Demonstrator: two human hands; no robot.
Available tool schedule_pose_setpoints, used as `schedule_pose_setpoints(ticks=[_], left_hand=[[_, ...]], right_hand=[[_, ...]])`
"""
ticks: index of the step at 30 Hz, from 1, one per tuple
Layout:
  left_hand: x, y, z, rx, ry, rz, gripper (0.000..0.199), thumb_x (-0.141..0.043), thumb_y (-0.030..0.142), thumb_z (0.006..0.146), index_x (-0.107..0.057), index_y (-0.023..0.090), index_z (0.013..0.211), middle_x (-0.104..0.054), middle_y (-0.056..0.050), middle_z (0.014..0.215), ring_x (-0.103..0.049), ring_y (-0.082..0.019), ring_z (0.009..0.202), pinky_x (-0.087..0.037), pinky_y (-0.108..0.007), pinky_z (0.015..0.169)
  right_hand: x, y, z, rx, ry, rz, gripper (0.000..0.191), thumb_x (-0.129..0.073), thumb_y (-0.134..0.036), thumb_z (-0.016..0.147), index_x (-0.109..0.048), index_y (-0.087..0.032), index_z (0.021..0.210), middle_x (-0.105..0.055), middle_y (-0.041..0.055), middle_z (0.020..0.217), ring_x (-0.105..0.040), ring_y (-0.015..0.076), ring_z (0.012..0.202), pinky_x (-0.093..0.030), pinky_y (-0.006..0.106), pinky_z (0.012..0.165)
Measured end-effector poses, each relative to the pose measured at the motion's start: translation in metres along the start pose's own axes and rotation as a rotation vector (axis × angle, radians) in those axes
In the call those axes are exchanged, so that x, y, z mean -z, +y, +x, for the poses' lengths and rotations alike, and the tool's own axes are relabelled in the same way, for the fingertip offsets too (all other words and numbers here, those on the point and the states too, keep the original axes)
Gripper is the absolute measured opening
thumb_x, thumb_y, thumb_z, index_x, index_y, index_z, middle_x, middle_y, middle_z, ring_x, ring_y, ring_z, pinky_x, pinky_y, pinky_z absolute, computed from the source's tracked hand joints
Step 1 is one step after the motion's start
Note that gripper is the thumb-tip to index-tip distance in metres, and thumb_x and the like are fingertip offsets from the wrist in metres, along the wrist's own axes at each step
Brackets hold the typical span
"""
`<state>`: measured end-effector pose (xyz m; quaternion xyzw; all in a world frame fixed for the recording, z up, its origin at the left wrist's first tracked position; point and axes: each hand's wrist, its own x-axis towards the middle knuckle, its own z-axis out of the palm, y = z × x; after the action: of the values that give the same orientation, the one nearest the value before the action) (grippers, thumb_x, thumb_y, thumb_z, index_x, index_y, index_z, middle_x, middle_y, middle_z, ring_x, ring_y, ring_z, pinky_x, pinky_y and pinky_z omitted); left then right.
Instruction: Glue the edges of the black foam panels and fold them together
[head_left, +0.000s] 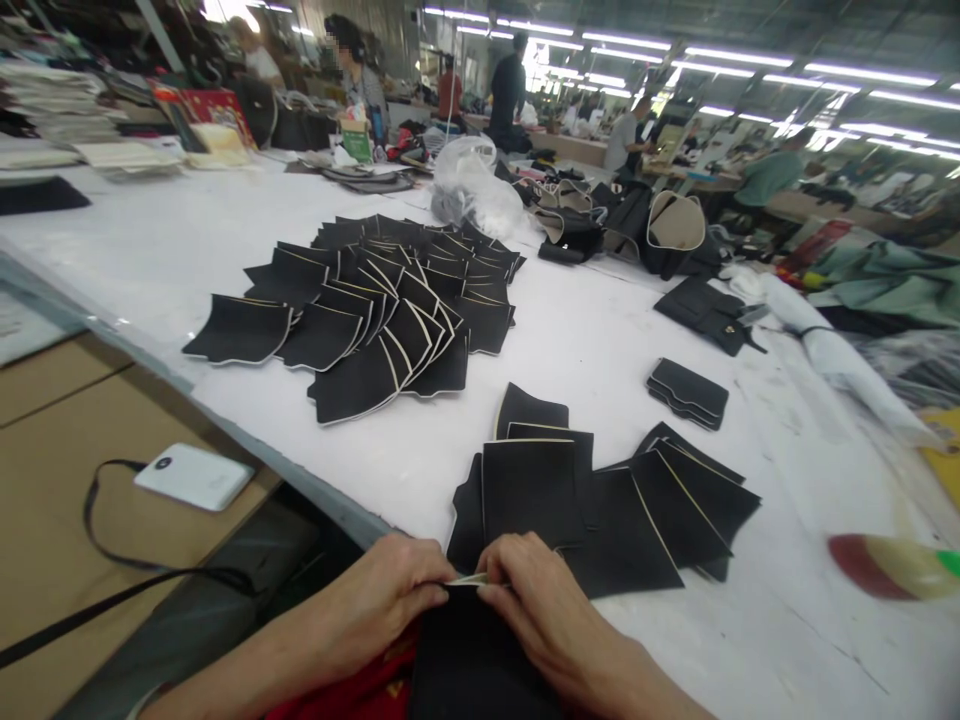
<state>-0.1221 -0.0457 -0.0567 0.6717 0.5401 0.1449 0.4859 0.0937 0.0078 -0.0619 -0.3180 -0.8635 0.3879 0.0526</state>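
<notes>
Both hands pinch the top edge of a black leather-like panel [480, 660] that hangs down at the table's near edge. My left hand [409, 585] grips its left corner, thumb and fingers pressed together. Close beside it, my right hand [540, 605] is closed on the same edge, where a pale strip of lining shows between the hands. Just beyond them lies a loose group of black panels [529, 490] with pale edges, and more panels [686, 500] fan out to the right. The lower part of the held panel runs out of view.
A large spread of overlapping black panels [375, 310] covers the table's middle. A small stack of black pieces [686, 393], a black bag part [709, 315] and a red-and-cream bottle [889, 567] lie rightward. A white power bank [193, 476] with a cord rests on cardboard. People work behind.
</notes>
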Motion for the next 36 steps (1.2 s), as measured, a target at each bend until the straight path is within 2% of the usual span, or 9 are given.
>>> schedule_pose_setpoints(ticks=[7, 11, 22, 26, 31, 36], left_hand=[[0.000, 0.000, -0.001, 0.030, 0.031, -0.081, 0.019, -0.054, 0.016, 0.084, -0.072, 0.020, 0.084, -0.067, 0.003, 0.079, -0.059, -0.012, 0.076, -0.038, -0.019, 0.070], [0.002, 0.002, -0.003, 0.020, 0.020, -0.112, 0.022, -0.053, 0.017, 0.084, -0.074, 0.021, 0.087, -0.069, 0.002, 0.082, -0.060, -0.013, 0.077, -0.039, -0.020, 0.071], [0.001, 0.004, -0.007, 0.034, 0.039, -0.081, 0.017, -0.056, 0.016, 0.082, -0.072, 0.020, 0.082, -0.068, 0.003, 0.077, -0.060, -0.012, 0.075, -0.037, -0.020, 0.069], [-0.004, 0.004, -0.006, -0.017, 0.092, 0.006, 0.018, -0.055, 0.020, 0.087, -0.073, 0.023, 0.085, -0.068, 0.002, 0.080, -0.058, -0.014, 0.083, -0.037, -0.021, 0.076], [-0.015, 0.006, -0.004, 0.000, 0.147, 0.042, 0.021, -0.053, 0.023, 0.090, -0.074, 0.022, 0.087, -0.066, 0.000, 0.079, -0.056, -0.014, 0.079, -0.038, -0.023, 0.073], [-0.020, 0.009, -0.004, -0.016, 0.137, 0.008, 0.023, -0.051, 0.022, 0.090, -0.073, 0.025, 0.094, -0.067, 0.000, 0.085, -0.058, -0.015, 0.084, -0.039, -0.023, 0.077]], right_hand=[[0.003, -0.002, 0.000, -0.004, -0.028, -0.023, 0.010, -0.049, -0.015, 0.096, -0.049, -0.020, 0.088, -0.056, 0.0001, 0.087, -0.048, 0.0170, 0.080, -0.036, 0.030, 0.075], [0.005, -0.003, 0.002, 0.007, -0.037, -0.034, 0.010, -0.048, -0.017, 0.098, -0.049, -0.020, 0.088, -0.056, -0.0003, 0.086, -0.049, 0.0167, 0.078, -0.035, 0.029, 0.074], [0.003, -0.005, 0.002, 0.040, -0.032, -0.067, 0.013, -0.050, -0.015, 0.096, -0.047, -0.020, 0.085, -0.056, 0.0000, 0.083, -0.051, 0.0165, 0.077, -0.037, 0.030, 0.076], [0.003, -0.006, 0.004, 0.058, -0.017, -0.072, 0.015, -0.049, -0.015, 0.097, -0.045, -0.020, 0.083, -0.055, 0.0002, 0.080, -0.051, 0.0166, 0.074, -0.038, 0.030, 0.075], [0.002, -0.007, 0.003, 0.083, -0.016, -0.105, 0.015, -0.049, -0.013, 0.095, -0.046, -0.019, 0.082, -0.056, 0.0008, 0.080, -0.050, 0.0169, 0.074, -0.037, 0.030, 0.073], [0.000, -0.005, -0.001, 0.129, 0.027, -0.111, 0.015, -0.053, -0.015, 0.094, -0.046, -0.019, 0.081, -0.057, 0.0000, 0.080, -0.049, 0.0158, 0.074, -0.037, 0.029, 0.072]])
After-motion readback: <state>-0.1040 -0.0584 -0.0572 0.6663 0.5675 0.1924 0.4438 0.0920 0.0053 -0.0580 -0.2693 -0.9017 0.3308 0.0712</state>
